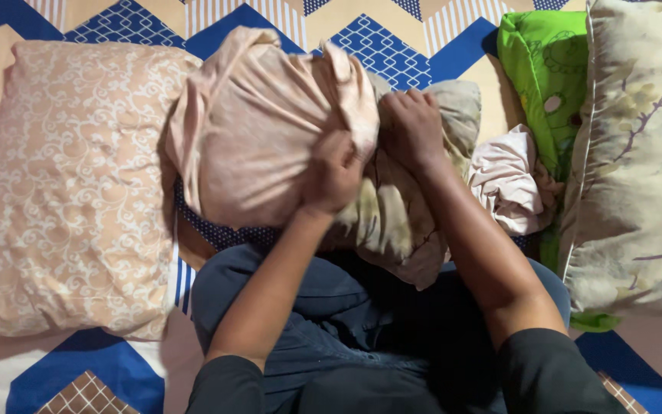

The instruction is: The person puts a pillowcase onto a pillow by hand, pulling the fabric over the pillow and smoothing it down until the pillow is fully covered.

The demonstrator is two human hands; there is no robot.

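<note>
Gripping a pale peach pillowcase [270, 130] in both fists, a person seated on a patterned bed sheet [392, 46] works at a pillow [400, 222] held over the lap, as seen from the head camera. The left hand [332, 172] is closed tight on a bunch of the peach cloth near the middle of the bundle, knuckles up. The right hand [411, 126] is closed just beside it, a little farther away, clenched on the gathered edge of the case where it meets the pillow. The two fists sit close together, nearly touching. The pillowcase covers the left part of the pillow, its cloth stretched and creased, while the pillow's right and near parts stay bare, showing a cream fabric with faint brown branch marks. The bundle rests against the person's dark blue trousers [331, 314]. To the left lies a peach pillow with white scrollwork [63, 184], flat on the sheet and touching the bundle's edge. To the right, a crumpled pale pink cloth [511, 180] lies between the held pillow and a large cream pillow printed with branches [637, 161]. A bright green pillow [542, 69] is tucked behind that cloth, at the far right. The sheet bears blue, white and tan zigzag blocks.
</note>
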